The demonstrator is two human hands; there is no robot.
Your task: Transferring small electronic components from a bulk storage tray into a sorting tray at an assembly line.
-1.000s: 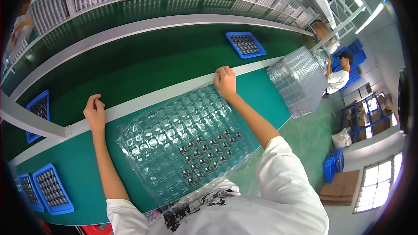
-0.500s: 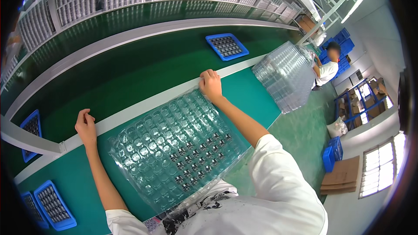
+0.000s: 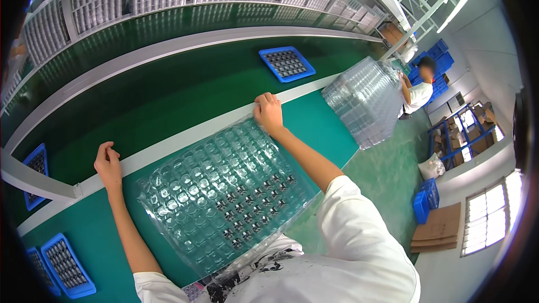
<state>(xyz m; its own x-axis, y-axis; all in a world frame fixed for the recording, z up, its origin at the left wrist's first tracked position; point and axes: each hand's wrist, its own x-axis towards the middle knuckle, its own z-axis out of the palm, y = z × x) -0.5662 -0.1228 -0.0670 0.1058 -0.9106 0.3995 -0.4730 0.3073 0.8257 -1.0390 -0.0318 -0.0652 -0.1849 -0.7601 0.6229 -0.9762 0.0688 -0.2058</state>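
A clear plastic blister tray [image 3: 191,213] with rows of round pockets lies on the green worktop in front of me. Small black-and-silver parts [image 3: 247,219] fill several pockets on its near right side; the other pockets show no parts. My left hand [image 3: 108,163] rests on the pale rail beyond the tray's left side, its fingers curled with nothing visible in them. At the tray's far right corner, my right hand [image 3: 268,113] lies closed on the rail. Its palm and the undersides of its fingers are hidden.
A blue tray [image 3: 309,70] of dark parts sits on the green belt [image 3: 163,101] beyond the rail. More blue trays [image 3: 87,289] stand at left. Stacked clear trays [image 3: 359,101] occupy the worktop's right end, near another person [image 3: 420,92].
The whole view has shifted slightly. Both hands stay on the rail, and the parts in the blister tray look the same.
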